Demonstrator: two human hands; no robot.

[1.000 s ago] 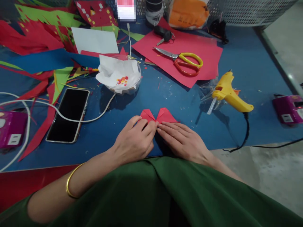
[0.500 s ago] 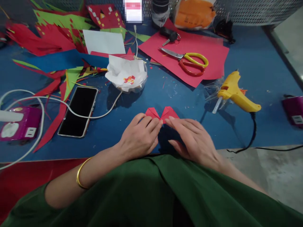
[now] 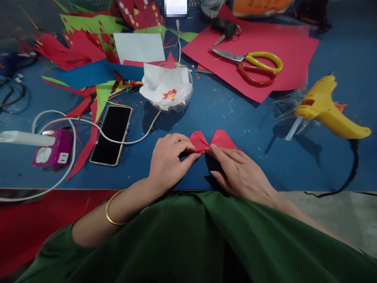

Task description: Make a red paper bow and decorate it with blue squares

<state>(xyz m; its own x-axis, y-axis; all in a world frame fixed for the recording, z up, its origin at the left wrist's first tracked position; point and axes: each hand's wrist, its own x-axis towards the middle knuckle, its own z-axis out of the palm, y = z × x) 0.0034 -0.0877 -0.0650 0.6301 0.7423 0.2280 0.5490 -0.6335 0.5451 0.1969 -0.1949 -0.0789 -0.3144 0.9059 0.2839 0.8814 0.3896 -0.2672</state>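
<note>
A small folded red paper [image 3: 222,139] lies near the front edge of the blue table, with two raised folded parts that meet at a low point in the middle. My left hand [image 3: 172,159] holds its left end between thumb and fingers. My right hand [image 3: 240,171] rests with its fingertips on the paper's lower edge, right of the middle; its thumb stands apart, and its fingers lie flat and hold nothing. Behind the paper is a clear bowl lined with white paper [image 3: 153,80], with small red and yellow scraps in it.
Scissors [image 3: 259,68] and keys [image 3: 225,28] lie on red sheets [image 3: 290,43]. A yellow glue gun [image 3: 326,108] is at the right. A phone [image 3: 112,133], a white cable [image 3: 141,139], a purple socket block [image 3: 59,147] and paper scraps [image 3: 81,45] are at the left.
The view has shifted, so the table's things appear moved. My left hand has slid left along the paper, its thumb now apart from the fingers. More of the red paper shows at the right.
</note>
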